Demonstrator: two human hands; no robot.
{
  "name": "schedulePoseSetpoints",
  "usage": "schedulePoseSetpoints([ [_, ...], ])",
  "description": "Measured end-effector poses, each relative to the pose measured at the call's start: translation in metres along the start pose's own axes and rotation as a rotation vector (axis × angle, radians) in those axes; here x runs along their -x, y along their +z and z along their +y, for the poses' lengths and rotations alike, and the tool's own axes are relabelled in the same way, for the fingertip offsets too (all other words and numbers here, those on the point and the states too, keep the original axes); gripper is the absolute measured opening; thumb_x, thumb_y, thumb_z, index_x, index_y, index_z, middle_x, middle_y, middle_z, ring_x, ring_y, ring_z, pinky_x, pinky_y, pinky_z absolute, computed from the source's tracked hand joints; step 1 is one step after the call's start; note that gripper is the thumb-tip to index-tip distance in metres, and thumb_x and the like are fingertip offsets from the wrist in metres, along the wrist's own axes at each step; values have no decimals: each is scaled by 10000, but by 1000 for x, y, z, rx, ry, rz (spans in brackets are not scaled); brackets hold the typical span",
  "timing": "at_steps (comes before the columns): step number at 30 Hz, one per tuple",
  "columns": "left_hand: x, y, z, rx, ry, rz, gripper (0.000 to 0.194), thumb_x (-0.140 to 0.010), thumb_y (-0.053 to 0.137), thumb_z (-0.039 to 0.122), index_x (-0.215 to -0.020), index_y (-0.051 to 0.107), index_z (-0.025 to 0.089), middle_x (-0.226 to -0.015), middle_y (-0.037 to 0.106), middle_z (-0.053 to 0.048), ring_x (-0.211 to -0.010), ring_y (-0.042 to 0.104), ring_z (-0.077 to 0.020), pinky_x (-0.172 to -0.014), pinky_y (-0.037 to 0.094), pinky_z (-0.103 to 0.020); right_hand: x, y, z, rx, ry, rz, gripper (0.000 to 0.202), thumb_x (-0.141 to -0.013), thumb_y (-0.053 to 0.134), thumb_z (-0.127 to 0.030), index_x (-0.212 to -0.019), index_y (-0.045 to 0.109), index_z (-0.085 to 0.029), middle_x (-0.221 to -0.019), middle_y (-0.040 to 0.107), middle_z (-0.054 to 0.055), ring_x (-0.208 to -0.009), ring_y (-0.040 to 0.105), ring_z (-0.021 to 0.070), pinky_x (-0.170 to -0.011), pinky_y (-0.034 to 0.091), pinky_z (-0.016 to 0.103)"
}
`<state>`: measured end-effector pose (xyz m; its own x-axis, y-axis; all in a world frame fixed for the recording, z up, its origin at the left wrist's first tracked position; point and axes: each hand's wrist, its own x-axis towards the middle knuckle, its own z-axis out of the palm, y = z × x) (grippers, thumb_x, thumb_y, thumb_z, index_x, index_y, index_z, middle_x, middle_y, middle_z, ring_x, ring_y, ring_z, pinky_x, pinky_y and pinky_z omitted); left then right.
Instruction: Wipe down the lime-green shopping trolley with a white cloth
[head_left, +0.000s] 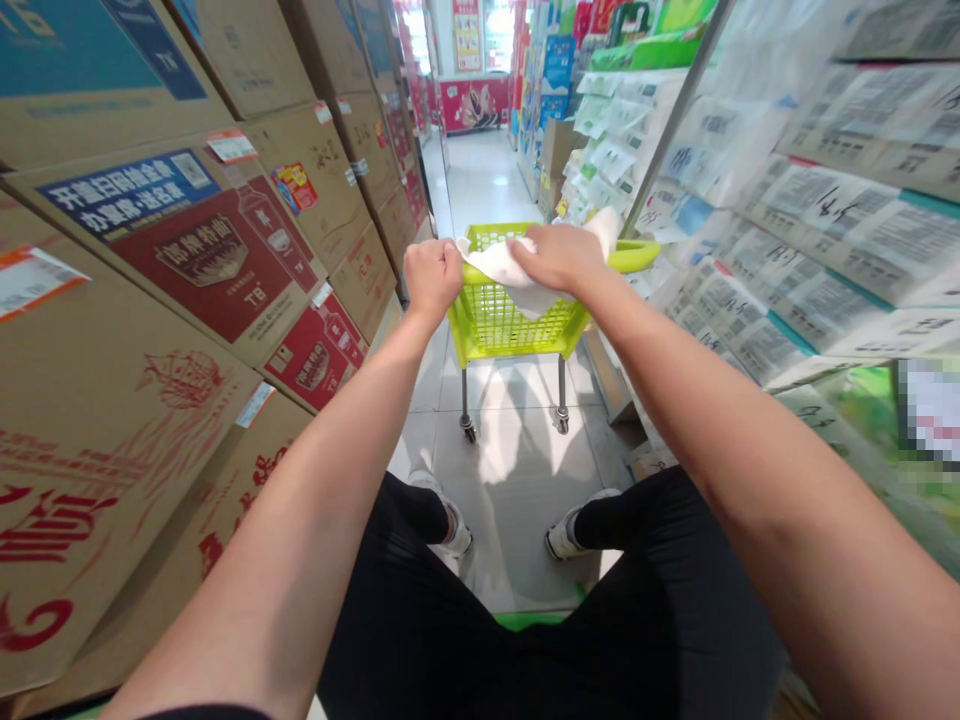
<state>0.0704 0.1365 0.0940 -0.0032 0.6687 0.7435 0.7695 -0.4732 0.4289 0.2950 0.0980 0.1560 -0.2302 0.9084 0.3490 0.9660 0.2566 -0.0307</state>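
Observation:
A yellow-green shopping cart (517,335) stands upright in front of me on thin legs with small wheels. My left hand (433,275) is wrapped round the left end of its handle. On the right part of the handle, my right hand (559,262) presses a white cloth (514,275) against it, fingers bent over the cloth. The cloth drapes over the handle and hangs down the near side of the basket. What the basket contains is hidden.
Stacked cardboard boxes (225,250) rise along the left. Packaged goods (817,220) fill shelves on the right. A tiled aisle (480,190) runs ahead between them. My legs and white shoes (568,535) are below, behind the cart.

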Motion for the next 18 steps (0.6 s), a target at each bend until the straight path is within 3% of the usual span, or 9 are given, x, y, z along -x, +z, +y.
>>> schedulePoseSetpoints([
  [3, 1, -4, -5, -15, -6, 17, 401, -961, 327, 373, -638, 504, 215, -673, 531, -69, -821, 575, -218, -801, 383, -340, 5, -5, 41, 5, 148, -59, 768, -964, 146, -654, -1191, 661, -132, -1169, 680, 184, -1049, 604, 348, -830, 410, 435],
  [6, 4, -1, 1, -31, -26, 87, 412, -961, 313, 380, -634, 499, 214, -660, 529, -67, -788, 564, -209, -774, 368, -336, 14, -6, 48, 35, 192, -2, 724, -972, 168, -611, -1196, 651, -120, -1144, 683, 194, -1034, 610, 350, -819, 410, 431],
  [9, 7, 7, 15, -52, -65, 138, 388, -945, 330, 368, -626, 486, 214, -645, 526, -70, -770, 552, -216, -748, 342, -346, 19, -4, 21, 53, 101, 98, 656, -978, 187, -539, -1192, 646, -122, -1141, 678, 193, -1038, 600, 351, -828, 405, 430],
  [14, 7, 16, 30, -105, -52, 115, 364, -933, 337, 318, -622, 494, 213, -675, 565, -91, -769, 554, -229, -732, 312, -359, 15, -1, -34, 50, -135, 134, 580, -977, 221, -464, -1073, 693, -141, -1115, 689, 174, -1036, 584, 328, -876, 391, 426],
  [18, 5, 10, 22, -104, -6, 86, 368, -933, 350, 310, -609, 495, 216, -645, 552, -72, -741, 545, -214, -725, 313, -346, 11, 0, -40, 32, -171, 148, 567, -979, 236, -464, -1056, 699, -146, -1120, 694, 168, -1051, 585, 320, -882, 395, 417],
])
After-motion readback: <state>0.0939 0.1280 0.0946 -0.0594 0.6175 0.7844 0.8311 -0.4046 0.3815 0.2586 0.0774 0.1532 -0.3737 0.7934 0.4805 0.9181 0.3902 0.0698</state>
